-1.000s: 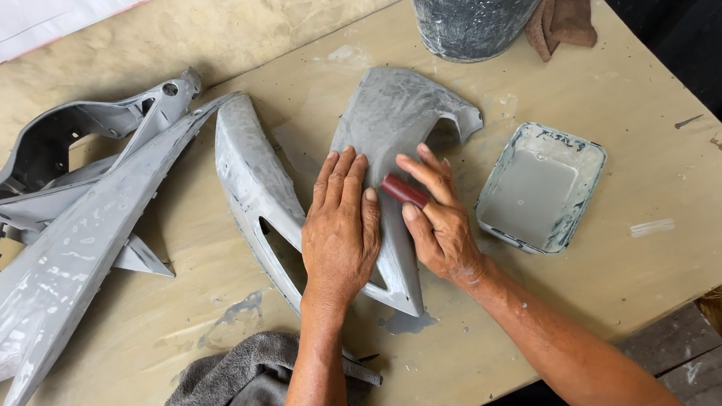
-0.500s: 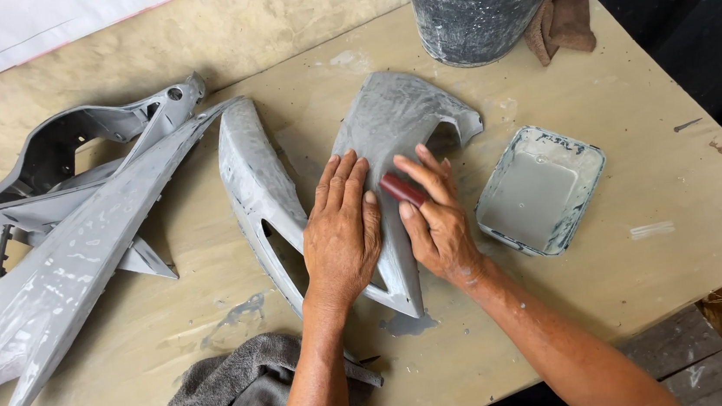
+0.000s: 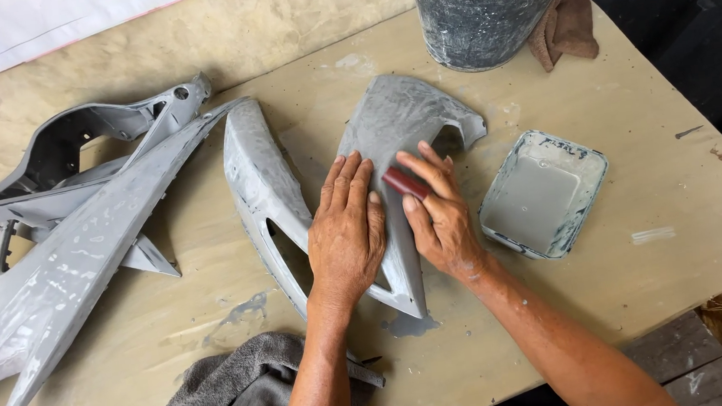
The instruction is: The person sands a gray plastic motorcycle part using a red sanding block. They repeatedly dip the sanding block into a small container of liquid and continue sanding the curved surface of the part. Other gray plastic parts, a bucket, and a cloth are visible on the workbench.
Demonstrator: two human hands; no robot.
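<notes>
**Ana:** Head view, starting at the near edge of the surface [image 3: 215,329]: a grey towel [image 3: 239,396] is bunched there, just left of the left forearm. What are the hands doing past it?

**Ben:** Both are on the grey fairing panel [image 3: 398,130] lying in the middle of the surface. The left hand [image 3: 346,235] lies flat on it, fingers straight and together, gripping nothing, simply pressing down. The right hand [image 3: 441,222] has its fingers curled over a small dark red sanding block [image 3: 405,183], pinning it against the panel's ridge.

**Ana:** Anything different from a second ago?

**Ben:** Very little. The block has crept slightly toward the near end of the panel, and the left hand has kept its place. The panel has not shifted. I judge this to be short rubbing strokes on one patch, with the panel held steady.

**Ana:** And around them?

**Ben:** A small wet puddle [image 3: 406,323] sits under the panel's near tip. To the right, apart from the hand, lies a shallow rectangular tray [image 3: 580,171] of grey liquid. Left of the panel is a second curved grey piece [image 3: 259,177] touching it, and more grey bodywork [image 3: 77,245] toward the left edge. At the far edge stands a spattered bucket [image 3: 485,31] with a brown rag [image 3: 568,32] hanging on it.
</notes>
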